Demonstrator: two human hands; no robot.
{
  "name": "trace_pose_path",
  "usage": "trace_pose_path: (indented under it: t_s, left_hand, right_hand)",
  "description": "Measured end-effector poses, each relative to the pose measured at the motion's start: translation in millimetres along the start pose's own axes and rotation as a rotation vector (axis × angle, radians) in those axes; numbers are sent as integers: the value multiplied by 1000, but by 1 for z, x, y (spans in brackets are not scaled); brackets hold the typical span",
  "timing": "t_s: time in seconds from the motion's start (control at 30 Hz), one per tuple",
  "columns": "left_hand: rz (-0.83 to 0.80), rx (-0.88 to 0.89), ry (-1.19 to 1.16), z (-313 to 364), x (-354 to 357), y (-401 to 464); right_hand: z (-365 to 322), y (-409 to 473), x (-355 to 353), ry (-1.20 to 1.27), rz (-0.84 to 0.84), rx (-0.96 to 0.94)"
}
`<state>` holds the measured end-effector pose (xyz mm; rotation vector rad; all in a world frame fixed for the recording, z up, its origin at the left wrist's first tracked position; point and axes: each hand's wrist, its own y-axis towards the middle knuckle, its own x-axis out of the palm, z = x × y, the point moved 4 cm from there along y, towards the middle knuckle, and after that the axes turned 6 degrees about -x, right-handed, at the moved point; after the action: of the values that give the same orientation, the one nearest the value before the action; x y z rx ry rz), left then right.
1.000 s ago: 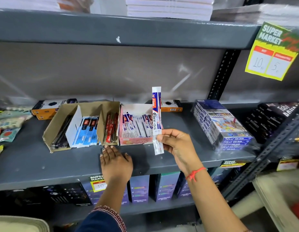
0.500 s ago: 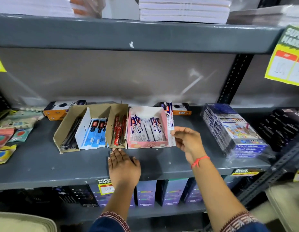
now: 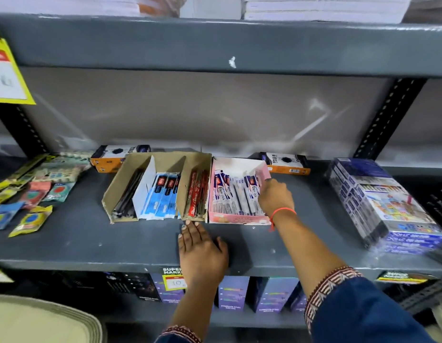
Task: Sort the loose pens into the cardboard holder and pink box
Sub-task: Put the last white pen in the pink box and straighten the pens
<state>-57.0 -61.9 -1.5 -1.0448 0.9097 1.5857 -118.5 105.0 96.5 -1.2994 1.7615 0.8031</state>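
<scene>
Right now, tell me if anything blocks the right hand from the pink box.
Nothing visible does. The right hand is already inside the pink box, at its right wall, on the packaged pens lying there. The left hand rests flat on the shelf in front of the cardboard holder, clear of the box.

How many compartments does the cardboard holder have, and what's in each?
3. Left compartment: black pens. Middle compartment: blue-packed pens. Right compartment: red-packed pens. None looks hidden.
</scene>
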Motion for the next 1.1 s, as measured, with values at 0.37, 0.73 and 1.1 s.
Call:
trace_pose_path:
  t_s: [0.37, 0.73, 1.1]
  left_hand:
    - [12, -7, -9, 0, 3, 2]
    - [4, -27, -21, 1, 1, 1]
    - [8, -24, -33, 0, 1, 1]
  right_hand:
    - [-1, 4, 12, -218, -80, -42]
    - [-32, 0, 20, -175, -85, -201]
    - [-25, 1, 43, -72, -261, -83]
